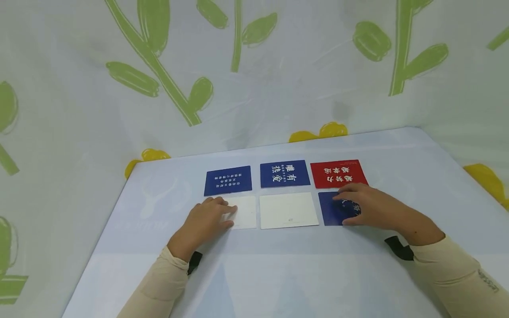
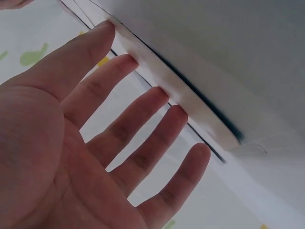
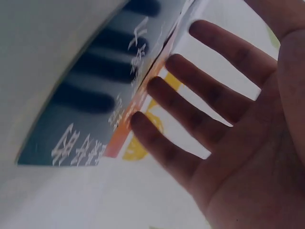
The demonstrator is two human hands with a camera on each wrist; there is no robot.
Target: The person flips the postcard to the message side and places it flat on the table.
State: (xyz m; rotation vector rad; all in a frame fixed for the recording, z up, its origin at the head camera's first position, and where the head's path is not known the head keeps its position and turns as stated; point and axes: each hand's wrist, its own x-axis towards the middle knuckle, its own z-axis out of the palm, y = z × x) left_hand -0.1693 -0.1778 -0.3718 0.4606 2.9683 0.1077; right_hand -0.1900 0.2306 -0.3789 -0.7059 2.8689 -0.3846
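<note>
Six cards lie in two rows of three. In the head view my left hand (image 1: 206, 223) reaches over the left part of a white card (image 1: 247, 212) at the near row's left end. The left wrist view shows that hand's fingers (image 2: 143, 143) spread, with fingertips right at the card's face. At the other end my right hand (image 1: 371, 210) is over a blue card (image 1: 330, 207) with white lettering, covering its right part. Its fingers (image 3: 214, 93) are spread and relaxed in the right wrist view, and their shadows fall on the card. Neither hand grips anything.
Between the hands lies another white card (image 1: 289, 211). The far row has two blue cards (image 1: 228, 180) (image 1: 285, 173) and a red card (image 1: 338, 173), all with white lettering. A pale table (image 1: 254, 282) bears them, and a leaf-patterned cloth (image 1: 278, 101) hangs behind it.
</note>
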